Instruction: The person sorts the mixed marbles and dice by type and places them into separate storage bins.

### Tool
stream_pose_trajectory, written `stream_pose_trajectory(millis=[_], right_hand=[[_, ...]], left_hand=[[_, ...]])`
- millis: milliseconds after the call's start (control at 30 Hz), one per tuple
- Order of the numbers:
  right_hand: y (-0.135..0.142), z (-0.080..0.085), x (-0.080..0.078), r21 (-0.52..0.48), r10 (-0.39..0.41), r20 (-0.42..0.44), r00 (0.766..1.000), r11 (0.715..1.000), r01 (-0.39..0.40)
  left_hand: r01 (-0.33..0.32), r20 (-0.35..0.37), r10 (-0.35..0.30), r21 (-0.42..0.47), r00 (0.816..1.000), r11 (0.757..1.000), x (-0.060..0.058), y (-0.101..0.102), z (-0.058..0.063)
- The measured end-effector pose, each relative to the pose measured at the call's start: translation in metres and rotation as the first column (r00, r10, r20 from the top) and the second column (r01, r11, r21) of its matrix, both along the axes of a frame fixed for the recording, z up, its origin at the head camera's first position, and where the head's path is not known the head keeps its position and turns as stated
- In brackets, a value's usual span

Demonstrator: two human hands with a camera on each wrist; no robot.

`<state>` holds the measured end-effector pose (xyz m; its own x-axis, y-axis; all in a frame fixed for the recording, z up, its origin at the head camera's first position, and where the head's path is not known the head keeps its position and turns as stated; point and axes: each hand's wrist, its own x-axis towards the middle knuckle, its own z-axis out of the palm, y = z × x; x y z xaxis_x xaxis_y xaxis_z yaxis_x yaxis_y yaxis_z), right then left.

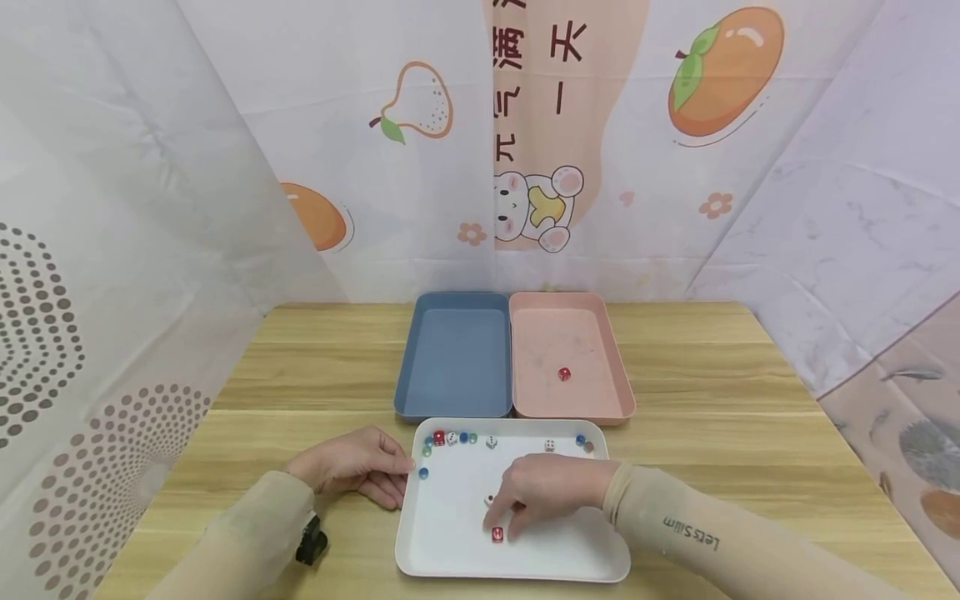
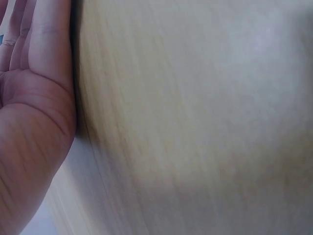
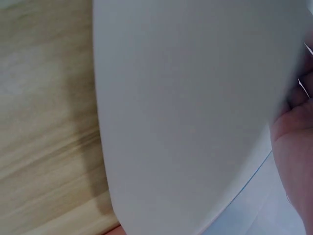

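Grip of the right hand is set either side of a red die in the white tray, though whether it is pinched cannot be told; the left hand is rested at the tray's rim. Light, hard and slippery by its look, the die is likely best taken squarely by opposite side faces.

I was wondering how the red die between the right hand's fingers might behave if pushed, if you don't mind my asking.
The red die looks rigid and small beside the right hand, so it is probably light. Its boxy shape suggests sliding or tumbling rather than free rolling. The raised rim of the white tray would likely stop it.
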<state>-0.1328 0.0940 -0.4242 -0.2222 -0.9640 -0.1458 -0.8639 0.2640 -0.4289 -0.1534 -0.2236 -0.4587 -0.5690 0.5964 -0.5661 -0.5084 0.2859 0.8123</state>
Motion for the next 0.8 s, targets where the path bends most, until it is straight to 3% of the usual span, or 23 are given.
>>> stream_pose_trajectory(millis=[267,500,800], right_hand=[[-0.0006,-0.0052,0.0024,-0.012,0.024,-0.019,1.0,1.0,-0.025],[-0.0012,-0.008,0.0053,-0.056,0.065,-0.1,0.993,0.996,-0.071],[0.0043,-0.003,0.0004,-0.07,0.021,-0.091,0.996,0.997,-0.028]], left_hand=[[0.0,-0.004,0.0,0.0,1.0,1.0,0.0,-0.0002,-0.0011],[-0.002,-0.004,0.002,0.001,1.0,1.0,0.0003,-0.0005,-0.0012],[-0.006,-0.006,0.006,-0.005,1.0,1.0,0.0005,-0.0007,-0.0012]])
